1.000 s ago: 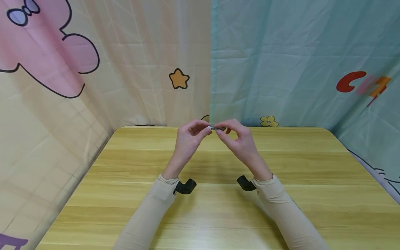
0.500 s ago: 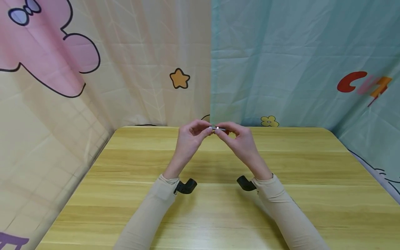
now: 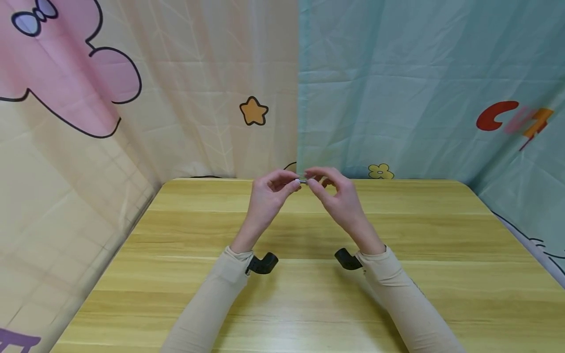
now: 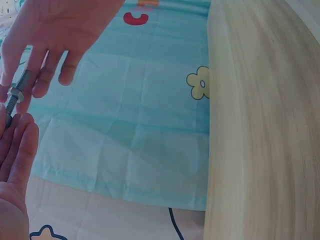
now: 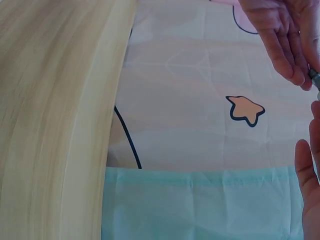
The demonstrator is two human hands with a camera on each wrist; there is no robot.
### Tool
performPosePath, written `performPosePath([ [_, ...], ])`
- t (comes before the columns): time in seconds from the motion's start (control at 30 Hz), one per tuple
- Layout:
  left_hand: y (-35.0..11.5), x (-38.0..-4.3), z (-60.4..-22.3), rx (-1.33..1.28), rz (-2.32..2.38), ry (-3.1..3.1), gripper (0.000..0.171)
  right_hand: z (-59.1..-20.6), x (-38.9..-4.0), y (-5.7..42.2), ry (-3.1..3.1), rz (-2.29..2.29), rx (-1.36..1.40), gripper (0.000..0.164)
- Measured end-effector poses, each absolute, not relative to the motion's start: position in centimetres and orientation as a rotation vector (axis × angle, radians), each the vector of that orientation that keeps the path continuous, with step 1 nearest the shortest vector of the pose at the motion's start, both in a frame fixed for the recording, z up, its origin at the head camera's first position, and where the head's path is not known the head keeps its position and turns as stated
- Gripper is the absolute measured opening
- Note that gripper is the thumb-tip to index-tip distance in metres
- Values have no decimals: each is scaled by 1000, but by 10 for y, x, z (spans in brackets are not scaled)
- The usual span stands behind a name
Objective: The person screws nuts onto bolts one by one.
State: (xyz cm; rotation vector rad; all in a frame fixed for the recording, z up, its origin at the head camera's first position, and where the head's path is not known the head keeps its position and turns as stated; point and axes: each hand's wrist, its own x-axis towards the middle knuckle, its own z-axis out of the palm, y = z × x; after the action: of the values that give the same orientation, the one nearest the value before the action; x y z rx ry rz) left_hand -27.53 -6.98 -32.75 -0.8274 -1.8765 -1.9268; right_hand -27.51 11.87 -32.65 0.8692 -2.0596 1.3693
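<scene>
A grey metal bolt [image 4: 11, 104] with a threaded shaft carries a nut [image 4: 15, 93] partway along. My left hand [image 3: 267, 192] pinches the head end of the bolt between thumb and fingers. In the left wrist view, the threaded end points up toward my right hand [image 3: 336, 191]. The right thumb and index finger are spread slightly apart around the nut and the free threads, with the other fingers loosely extended. Only a sliver of the bolt shows between the hands in the head view. Both hands are raised above the far part of the table.
A wooden table [image 3: 300, 304] spreads beneath the forearms. Beige and teal printed curtains [image 3: 375, 73] hang behind its far edge. A black wrist camera mount [image 3: 263, 264] juts from the left sleeve, and another black mount [image 3: 347, 259] from the right one.
The right thumb and index finger pinched at the bolt half a second ago and now stand apart, the index finger raised. The left hand has kept its place and its hold.
</scene>
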Motion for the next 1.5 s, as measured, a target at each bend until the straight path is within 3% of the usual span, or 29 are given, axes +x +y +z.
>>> performPosePath([
  [0.23, -70, -275, -326, -806, -1940, -1873, 10, -307, -256, 112, -2001, 1284, 987, 25],
  [0.43, -70, -275, -326, -797, -1952, -1872, 13, -326, -275, 117, -2011, 1282, 990, 30],
  [0.9, -69, -255, -308, -766, -1942, -1923, 14, -305, -250, 106, -2107, 1314, 851, 7],
  [1.1, -69, -268, -320, -770, -1928, -1918, 13, -301, -246, 106, -2126, 1325, 795, 14],
  [1.5, -71, -277, -326, -805, -1915, -1869, 13, -313, -264, 114, -1950, 1246, 1034, 24],
])
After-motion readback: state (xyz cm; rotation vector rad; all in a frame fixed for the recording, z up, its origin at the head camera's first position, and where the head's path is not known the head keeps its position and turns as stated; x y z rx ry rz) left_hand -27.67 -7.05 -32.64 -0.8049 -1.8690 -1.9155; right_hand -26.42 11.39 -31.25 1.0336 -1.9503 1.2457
